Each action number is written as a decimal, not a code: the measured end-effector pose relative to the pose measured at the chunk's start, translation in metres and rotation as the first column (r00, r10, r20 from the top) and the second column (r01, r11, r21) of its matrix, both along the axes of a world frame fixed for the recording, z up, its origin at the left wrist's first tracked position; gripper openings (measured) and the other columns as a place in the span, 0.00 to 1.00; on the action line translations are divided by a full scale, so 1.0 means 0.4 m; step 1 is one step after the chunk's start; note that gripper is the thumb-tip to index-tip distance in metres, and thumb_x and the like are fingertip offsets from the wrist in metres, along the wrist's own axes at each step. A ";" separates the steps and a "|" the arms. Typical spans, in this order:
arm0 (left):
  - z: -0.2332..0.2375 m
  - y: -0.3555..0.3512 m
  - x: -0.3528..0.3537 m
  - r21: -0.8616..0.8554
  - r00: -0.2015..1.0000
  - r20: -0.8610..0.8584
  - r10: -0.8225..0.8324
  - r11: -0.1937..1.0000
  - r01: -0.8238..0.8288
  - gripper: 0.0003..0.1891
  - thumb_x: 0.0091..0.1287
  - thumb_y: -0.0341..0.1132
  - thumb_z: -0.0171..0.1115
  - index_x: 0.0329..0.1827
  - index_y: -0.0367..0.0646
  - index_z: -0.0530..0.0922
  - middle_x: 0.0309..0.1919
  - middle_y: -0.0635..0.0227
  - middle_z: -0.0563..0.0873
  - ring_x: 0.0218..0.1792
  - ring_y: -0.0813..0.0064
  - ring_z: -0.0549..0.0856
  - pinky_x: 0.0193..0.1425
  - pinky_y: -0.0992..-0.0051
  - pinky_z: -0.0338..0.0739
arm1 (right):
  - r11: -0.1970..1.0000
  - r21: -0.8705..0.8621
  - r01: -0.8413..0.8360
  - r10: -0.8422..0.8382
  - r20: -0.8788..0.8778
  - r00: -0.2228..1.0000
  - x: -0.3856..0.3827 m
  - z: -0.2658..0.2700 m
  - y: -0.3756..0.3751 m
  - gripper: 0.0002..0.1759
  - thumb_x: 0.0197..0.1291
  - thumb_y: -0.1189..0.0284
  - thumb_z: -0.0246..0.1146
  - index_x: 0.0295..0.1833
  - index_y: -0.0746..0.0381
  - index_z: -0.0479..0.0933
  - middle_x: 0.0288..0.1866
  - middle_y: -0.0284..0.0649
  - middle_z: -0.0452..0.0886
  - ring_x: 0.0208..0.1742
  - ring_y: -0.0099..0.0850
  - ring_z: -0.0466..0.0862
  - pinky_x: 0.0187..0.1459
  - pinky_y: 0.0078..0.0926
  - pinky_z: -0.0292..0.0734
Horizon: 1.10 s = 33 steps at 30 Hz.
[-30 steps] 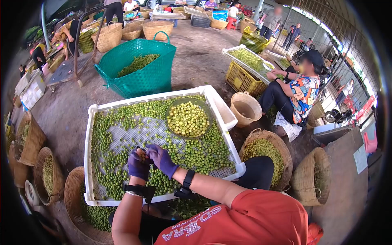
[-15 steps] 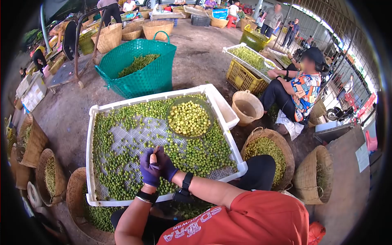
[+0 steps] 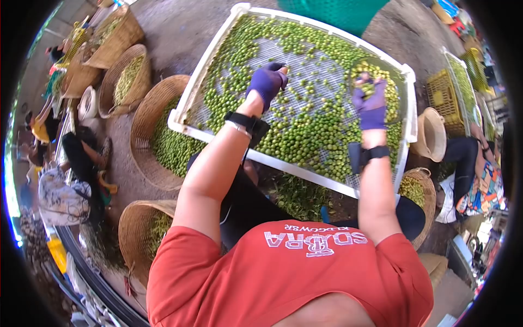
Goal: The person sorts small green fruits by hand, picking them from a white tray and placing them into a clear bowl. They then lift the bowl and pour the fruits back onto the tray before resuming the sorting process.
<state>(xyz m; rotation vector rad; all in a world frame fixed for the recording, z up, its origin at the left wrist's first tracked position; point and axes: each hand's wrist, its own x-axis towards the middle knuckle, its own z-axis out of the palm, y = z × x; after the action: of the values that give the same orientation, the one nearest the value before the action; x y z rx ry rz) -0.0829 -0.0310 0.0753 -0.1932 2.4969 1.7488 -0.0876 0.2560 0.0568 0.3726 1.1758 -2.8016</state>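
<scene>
Small round green fruits (image 3: 305, 133) lie spread over a white mesh tray (image 3: 297, 175) in front of me. My left hand (image 3: 267, 84), in a purple glove with bare fingertips, is closed above the tray's middle; anything inside it is hidden. At the tray's right side sits a dark round sieve-like bowl (image 3: 402, 103) of paler yellow-green fruits (image 3: 391, 106). My right hand (image 3: 371, 103), gloved the same way, is over the bowl's left part. Its fingers are slightly blurred and curl around a few yellow-green fruits.
A wicker basket (image 3: 143, 136) of green fruits stands left of the tray, with another basket (image 3: 147, 49) beyond it. A green tub (image 3: 338, 13) is behind the tray. On the right are a beige bucket (image 3: 430, 133), a yellow crate (image 3: 444, 98) and a seated person.
My hands, together over the tray before, have parted: the right has gone to the bowl, the left stays over the fruits. The view has turned and tilted down.
</scene>
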 end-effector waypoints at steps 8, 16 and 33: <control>-0.133 -0.012 0.003 -0.757 0.959 0.041 -0.279 0.618 0.212 0.12 0.54 0.37 0.63 0.41 0.57 0.85 0.41 0.62 0.85 0.43 0.57 0.83 0.49 0.62 0.78 | -0.218 0.782 0.584 0.349 -0.497 0.795 -0.100 -0.036 -0.041 0.17 0.53 0.69 0.64 0.50 0.60 0.79 0.49 0.45 0.82 0.47 0.45 0.83 0.50 0.39 0.78; -0.206 0.035 -0.015 -0.856 0.937 0.005 -0.349 0.482 0.185 0.09 0.59 0.33 0.57 0.36 0.47 0.85 0.37 0.61 0.87 0.43 0.58 0.86 0.44 0.63 0.80 | -0.209 0.879 0.427 0.756 -0.132 0.641 -0.123 -0.203 -0.341 0.09 0.58 0.73 0.55 0.40 0.58 0.80 0.39 0.48 0.83 0.42 0.46 0.83 0.46 0.41 0.77; -0.201 0.055 0.000 -0.879 0.934 0.110 -0.339 0.405 0.251 0.08 0.51 0.39 0.63 0.30 0.51 0.86 0.32 0.58 0.86 0.37 0.54 0.85 0.41 0.59 0.79 | -0.389 0.866 0.315 0.762 0.111 0.638 0.040 -0.173 -0.277 0.11 0.53 0.68 0.55 0.29 0.61 0.82 0.28 0.51 0.82 0.32 0.47 0.84 0.35 0.43 0.78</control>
<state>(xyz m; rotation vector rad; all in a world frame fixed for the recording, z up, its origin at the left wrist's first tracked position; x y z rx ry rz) -0.0829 -0.0089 -0.0052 0.2800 2.9848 0.1577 -0.0715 0.1451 -0.0124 -1.0011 2.8985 -0.3876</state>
